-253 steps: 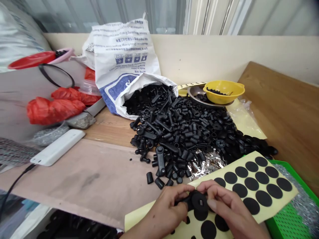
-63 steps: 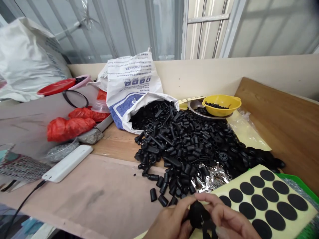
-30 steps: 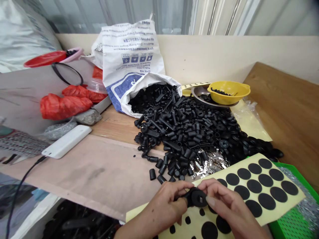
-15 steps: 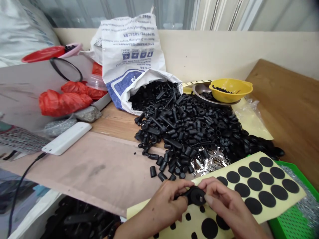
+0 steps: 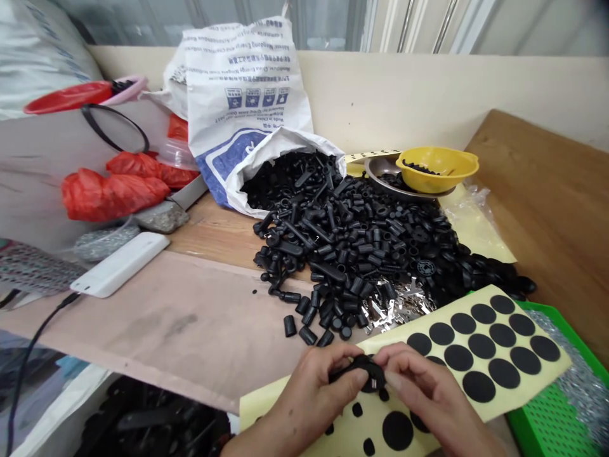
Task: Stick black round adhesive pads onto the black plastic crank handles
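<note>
Room: low cream wall (image 5: 404, 95) runs behind the table, w/ glass window and metal bars (image 5: 333, 25) above it.

Far left: big white sack (image 5: 38, 57), red dish w/ pink rim (image 5: 71, 96), thin black ring (image 5: 111, 108) and red plastic bags (image 5: 111, 195), all near each other.

Left surface: pinkish board (image 5: 157, 324) lies on the table, w/ white plastic block (image 5: 118, 265) and black cable (image 5: 35, 355) on it. Below the board edge, more black parts (image 5: 152, 422) are in shadow.

Middle: printed white-blue sack (image 5: 238, 82) lies open on bare wood of the table (image 5: 209, 238). Big pile of black rubber parts (image 5: 352, 254) spills from it, w/ silver foil scraps (image 5: 394, 304) at the front.

Behind pile: steel dish (image 5: 380, 170) carries yellow bowl (image 5: 435, 168).

Left hand (image 5: 309, 397): fingers and thumb pinch black round part (image 5: 366, 374), approx at the middle bottom of the view.

Right hand (image 5: 428, 393): fingers bent, pressed on the same part from other side. Part is held just above sticker sheet.

Right: yellow sheet w/ black round stickers (image 5: 476, 349) lies partly on green perforated tray (image 5: 552, 419). Wooden board (image 5: 537, 190) stands behind.
</note>
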The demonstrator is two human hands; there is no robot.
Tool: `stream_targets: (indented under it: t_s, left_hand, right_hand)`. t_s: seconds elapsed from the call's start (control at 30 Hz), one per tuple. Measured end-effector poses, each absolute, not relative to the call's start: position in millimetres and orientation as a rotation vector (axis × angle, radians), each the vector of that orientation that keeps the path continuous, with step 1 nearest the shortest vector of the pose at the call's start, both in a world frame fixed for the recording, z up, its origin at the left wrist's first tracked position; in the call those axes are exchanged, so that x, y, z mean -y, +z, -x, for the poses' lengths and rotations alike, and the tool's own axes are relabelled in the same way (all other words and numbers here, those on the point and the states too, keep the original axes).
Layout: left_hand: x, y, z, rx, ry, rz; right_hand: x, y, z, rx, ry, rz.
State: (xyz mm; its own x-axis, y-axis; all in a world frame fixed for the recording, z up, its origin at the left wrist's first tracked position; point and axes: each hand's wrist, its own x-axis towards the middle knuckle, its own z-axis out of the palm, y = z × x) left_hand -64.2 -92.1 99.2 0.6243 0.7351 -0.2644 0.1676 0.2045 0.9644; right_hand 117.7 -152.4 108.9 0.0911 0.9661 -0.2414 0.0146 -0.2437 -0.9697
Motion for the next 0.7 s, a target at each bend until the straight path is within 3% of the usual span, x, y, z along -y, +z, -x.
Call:
stream_targets:
  t_s: [0.17,0.27,0.4,0.53,0.7]
  left_hand:
    - [92,99,65,-0.834,0.485,-1.236]
    - [91,101,66,-0.846,0.502,-1.186]
    - [94,104,69,-0.911,0.502,-1.169]
    - [102,103,75,-0.913,0.512,-1.171]
    - [113,108,91,-0.864,0.534,-1.047]
  right_hand:
    - [152,111,-119,0.691,1.637,1.326]
    - [152,110,-113,0.559,1.660,1.244]
    - [151,109,-102,0.596,1.484,1.286]
    - [152,114,-84,1.164,1.146,1.541]
    - [157,114,-61,1.520,0.833,1.483]
